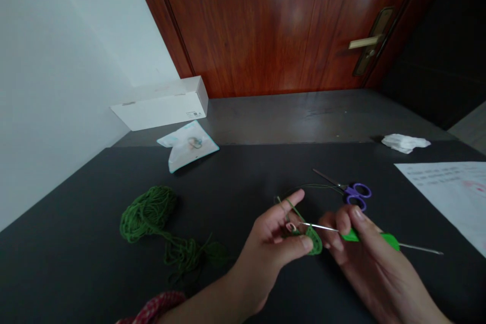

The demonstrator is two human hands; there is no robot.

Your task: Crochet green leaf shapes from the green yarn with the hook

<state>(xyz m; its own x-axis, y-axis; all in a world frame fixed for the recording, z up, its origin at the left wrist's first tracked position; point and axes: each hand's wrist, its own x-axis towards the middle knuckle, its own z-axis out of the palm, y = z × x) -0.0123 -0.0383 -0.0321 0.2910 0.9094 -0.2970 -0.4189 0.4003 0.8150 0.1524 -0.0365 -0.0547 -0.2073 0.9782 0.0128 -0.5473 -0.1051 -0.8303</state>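
Observation:
My left hand (271, 243) pinches a small green crochet piece (314, 242) between thumb and fingers, its index finger raised with green yarn (294, 208) running over it. A small pinkish ring-like item (290, 227) shows by the left fingers; I cannot make out what it is. My right hand (374, 253) is closed around the green handle of a crochet hook (389, 239), which has a metal shaft at both ends. The hook's left tip reaches the top of the crochet piece, beside the yarn. A ball of green yarn (149, 214) with loose tangled strands lies left of my hands.
Purple-handled scissors (353, 192) lie just beyond my right hand. Farther back are a clear pouch (193, 144) and a white box (167, 109) at left. On the right are a crumpled white tissue (405, 143) and a printed sheet (451, 192). A wooden door (266, 25) stands behind.

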